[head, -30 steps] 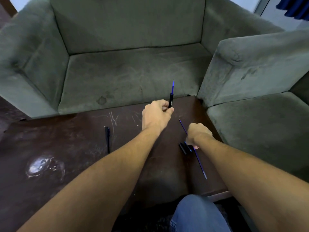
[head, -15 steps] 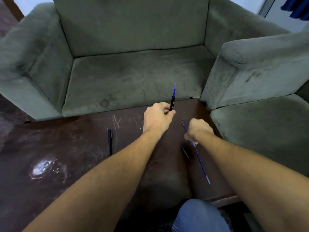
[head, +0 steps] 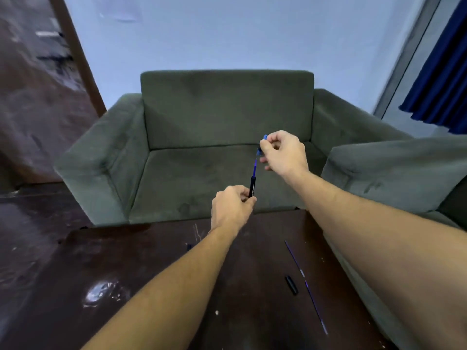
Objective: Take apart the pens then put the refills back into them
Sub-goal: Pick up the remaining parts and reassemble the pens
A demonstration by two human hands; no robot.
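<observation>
On the dark table (head: 156, 281), nearest the viewer, a loose blue refill (head: 304, 282) lies diagonally at the right. A short black cap (head: 291, 285) lies just beside it on its left. Farther out, above the table's far edge, the left hand (head: 231, 207) is closed around the lower end of a black barrel (head: 252, 186), held nearly upright. A second refill (head: 254, 168) protrudes from the barrel top. The right hand (head: 284, 152) is above it, fingertips (head: 264, 147) pinched on a small blue part (head: 265, 136) at the refill's upper end. A green sofa (head: 202, 122) stands behind.
</observation>
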